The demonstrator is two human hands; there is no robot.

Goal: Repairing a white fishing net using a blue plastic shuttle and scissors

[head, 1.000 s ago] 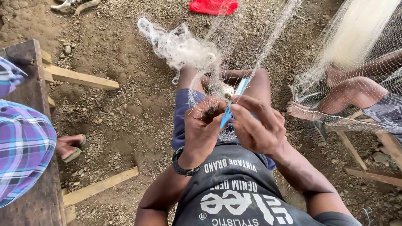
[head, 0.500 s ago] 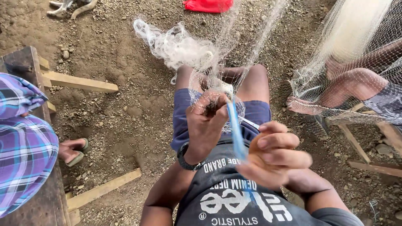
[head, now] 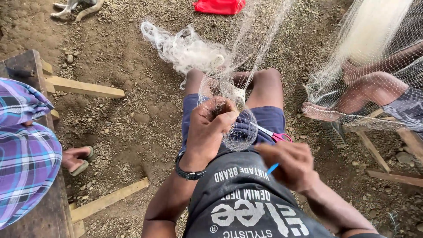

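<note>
My left hand [head: 211, 125] is bunched tight around a gather of white fishing net [head: 198, 53], held over my lap, the mesh trailing away ahead of it onto the dirt. My right hand [head: 286, 165], nearer my chest, is curled shut on a blue netting needle [head: 272, 168]. Pink-handled scissors [head: 275, 134] lie just beyond that hand on my thigh.

L hand [head: 211, 128] pinches net [head: 233, 105] | R hand [head: 288, 165] w/ blue needle [head: 272, 168]

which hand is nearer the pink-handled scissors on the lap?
Right. The right hand sits just below the pink-handled scissors; the left hand grips the white net, further left.
</note>
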